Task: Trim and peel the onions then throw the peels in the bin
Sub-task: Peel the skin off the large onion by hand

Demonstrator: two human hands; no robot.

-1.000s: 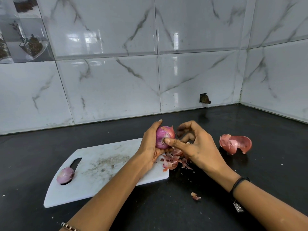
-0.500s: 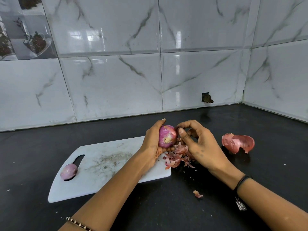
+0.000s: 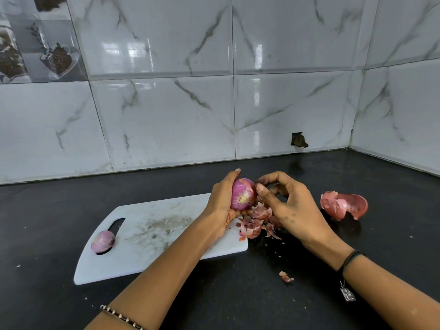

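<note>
My left hand (image 3: 220,201) grips a purple onion (image 3: 242,195) above the right end of the white cutting board (image 3: 154,234), its trimmed end turned towards me. My right hand (image 3: 289,206) is at the onion's right side, thumb and fingertips curled against its skin. Whether it pinches a strip of peel I cannot tell. Under both hands lies a heap of pink peels (image 3: 258,223) at the board's right corner. A second, peeled onion (image 3: 102,241) rests on the board's handle slot at the left.
A large curled onion skin (image 3: 342,206) lies on the black counter (image 3: 238,294) to the right. One small peel scrap (image 3: 285,277) lies nearer me. Marble-tiled walls close the back and the right corner. No bin or knife is in view.
The onion has been turned in my left hand so its cut end faces me. My right hand's fingers have shifted up to the onion's right side.
</note>
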